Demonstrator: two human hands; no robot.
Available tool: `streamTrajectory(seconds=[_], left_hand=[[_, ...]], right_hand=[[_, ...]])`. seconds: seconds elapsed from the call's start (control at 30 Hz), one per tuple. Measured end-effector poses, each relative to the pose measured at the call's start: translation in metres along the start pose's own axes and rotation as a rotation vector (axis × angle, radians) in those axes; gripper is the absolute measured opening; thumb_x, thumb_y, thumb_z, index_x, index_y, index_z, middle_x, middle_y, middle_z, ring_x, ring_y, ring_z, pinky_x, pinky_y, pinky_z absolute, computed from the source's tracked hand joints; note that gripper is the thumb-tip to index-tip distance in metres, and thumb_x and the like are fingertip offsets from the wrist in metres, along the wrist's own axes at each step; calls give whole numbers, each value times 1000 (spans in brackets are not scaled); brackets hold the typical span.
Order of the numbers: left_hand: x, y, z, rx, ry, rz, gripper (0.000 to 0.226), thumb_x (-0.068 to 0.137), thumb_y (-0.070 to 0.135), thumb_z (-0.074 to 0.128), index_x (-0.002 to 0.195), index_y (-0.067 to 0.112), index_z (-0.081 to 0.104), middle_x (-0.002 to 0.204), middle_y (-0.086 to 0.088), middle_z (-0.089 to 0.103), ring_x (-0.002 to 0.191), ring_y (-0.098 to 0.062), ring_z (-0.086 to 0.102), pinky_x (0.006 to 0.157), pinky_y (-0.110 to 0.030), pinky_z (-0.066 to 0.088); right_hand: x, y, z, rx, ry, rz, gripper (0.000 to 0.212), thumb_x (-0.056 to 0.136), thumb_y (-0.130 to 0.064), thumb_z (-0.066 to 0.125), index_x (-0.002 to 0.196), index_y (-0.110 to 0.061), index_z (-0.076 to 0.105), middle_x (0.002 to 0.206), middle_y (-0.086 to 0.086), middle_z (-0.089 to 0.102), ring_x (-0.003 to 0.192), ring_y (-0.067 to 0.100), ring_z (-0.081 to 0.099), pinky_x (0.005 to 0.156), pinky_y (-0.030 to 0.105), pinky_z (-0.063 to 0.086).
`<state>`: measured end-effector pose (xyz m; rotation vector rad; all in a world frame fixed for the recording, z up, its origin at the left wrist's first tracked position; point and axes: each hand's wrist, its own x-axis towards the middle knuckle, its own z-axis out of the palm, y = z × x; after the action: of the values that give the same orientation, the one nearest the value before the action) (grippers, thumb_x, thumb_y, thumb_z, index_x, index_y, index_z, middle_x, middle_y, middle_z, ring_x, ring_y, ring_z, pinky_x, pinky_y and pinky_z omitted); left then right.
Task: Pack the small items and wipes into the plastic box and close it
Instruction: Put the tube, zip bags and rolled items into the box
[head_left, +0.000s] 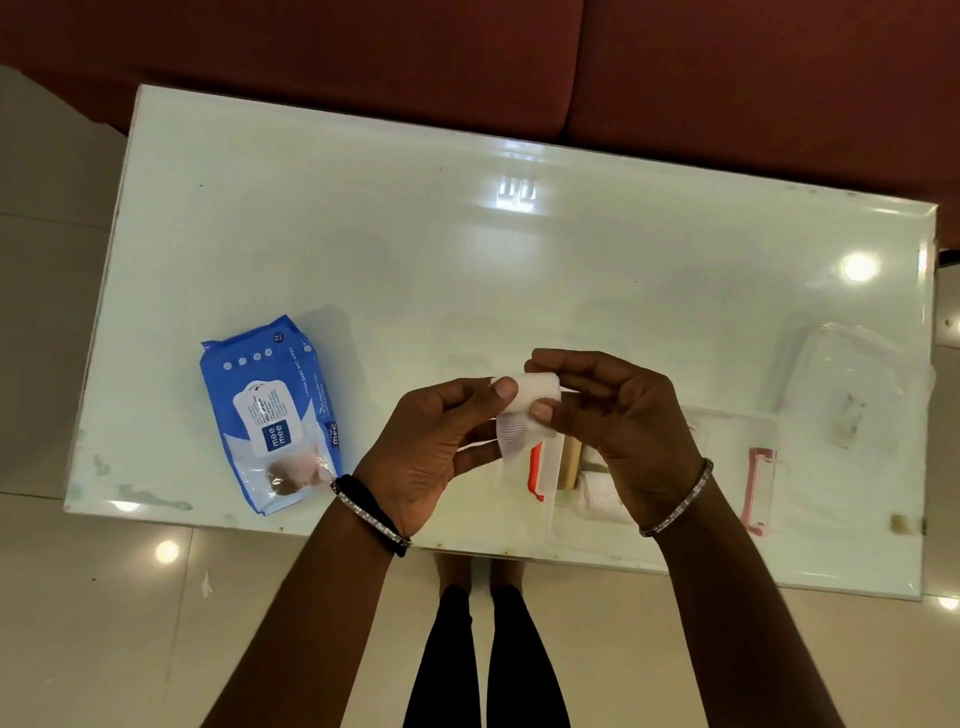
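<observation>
A white gauze roll (527, 395) is held between both hands above the table's front edge, with a loose strip (519, 434) hanging from it. My left hand (431, 447) pinches its left end and my right hand (618, 415) grips its right end. Below the hands stands the clear plastic box (727, 457) with pink latches, holding a white roll (597, 493), a tan roll (570, 462) and a red-edged item (535, 467). A blue pack of wet wipes (270, 415) lies flat on the table to the left.
The glossy white table (415, 249) stands against a dark red sofa (467, 62). A clear plastic lid (857, 384) rests at the table's right end. My legs and the tiled floor (104, 623) show below the front edge.
</observation>
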<state>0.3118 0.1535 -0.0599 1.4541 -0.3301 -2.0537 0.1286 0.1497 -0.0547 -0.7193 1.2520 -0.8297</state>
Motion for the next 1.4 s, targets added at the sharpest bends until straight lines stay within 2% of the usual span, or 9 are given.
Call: streamTrajectory(seconds=[0.27, 0.37, 0.53, 0.63, 0.77, 0.9, 1.03, 1.23, 1.4], left_hand=[[-2, -1, -4, 69, -16, 91, 48, 63, 28, 78, 109, 15, 73, 109, -11, 74, 100, -24, 72, 74, -31, 59], [-3, -2, -4, 60, -28, 90, 46, 62, 27, 80, 107, 17, 74, 109, -10, 74, 99, -24, 73, 74, -32, 59], [-4, -3, -2, -53, -1, -3, 52, 60, 35, 80, 107, 14, 73, 103, -10, 77, 94, -25, 75, 70, -28, 60], [-4, -4, 0, -61, 15, -33, 50, 62, 35, 77, 106, 12, 72, 101, -11, 77, 91, -24, 75, 68, -27, 60], [-4, -4, 1, -21, 25, -12, 46, 64, 27, 75, 107, 10, 72, 99, -9, 78, 89, -21, 76, 67, -24, 59], [-3, -4, 0, 28, -18, 6, 43, 71, 21, 74, 113, 12, 70, 102, -9, 77, 93, -21, 75, 71, -27, 60], [-3, -6, 0, 52, -23, 31, 46, 68, 19, 77, 113, 13, 70, 107, -10, 75, 98, -22, 73, 72, -28, 59], [-3, -7, 5, -26, -3, -60, 48, 61, 36, 79, 103, 12, 75, 103, -10, 77, 89, -24, 75, 69, -28, 60], [-2, -9, 7, 13, 29, -74, 41, 66, 30, 75, 103, 12, 74, 98, -9, 77, 83, -21, 76, 63, -25, 59]], right_hand=[[-6, 0, 6, 89, 2, 178, 49, 68, -32, 77, 110, -7, 73, 108, 18, 74, 95, 33, 74, 74, 35, 60], [-6, 3, 7, 62, 20, 157, 40, 74, -23, 73, 107, -2, 73, 105, 18, 75, 95, 34, 73, 74, 35, 61], [-7, 6, 2, 23, 51, 80, 36, 63, -14, 81, 98, -8, 77, 94, 8, 79, 86, 23, 75, 74, 30, 60], [-7, 7, -1, 36, 19, 53, 34, 60, -8, 81, 94, -7, 78, 100, 6, 79, 97, 19, 74, 78, 25, 59], [-10, 6, -1, 61, -12, 71, 42, 62, -14, 82, 103, -8, 76, 106, 10, 77, 103, 24, 72, 83, 30, 59], [-10, 4, 1, 160, 42, 187, 53, 65, -27, 80, 116, -14, 70, 98, 15, 76, 90, 28, 74, 72, 33, 59], [-11, 8, 0, 68, 50, 205, 42, 70, -20, 76, 108, -3, 72, 99, 22, 74, 87, 31, 72, 74, 38, 62], [-13, 10, -8, 14, 15, 115, 39, 64, -9, 80, 102, -8, 76, 85, 0, 78, 84, 19, 75, 76, 27, 59], [-15, 10, -9, 25, -35, 140, 47, 60, -11, 81, 107, -6, 74, 106, 18, 75, 101, 34, 72, 88, 41, 58]])
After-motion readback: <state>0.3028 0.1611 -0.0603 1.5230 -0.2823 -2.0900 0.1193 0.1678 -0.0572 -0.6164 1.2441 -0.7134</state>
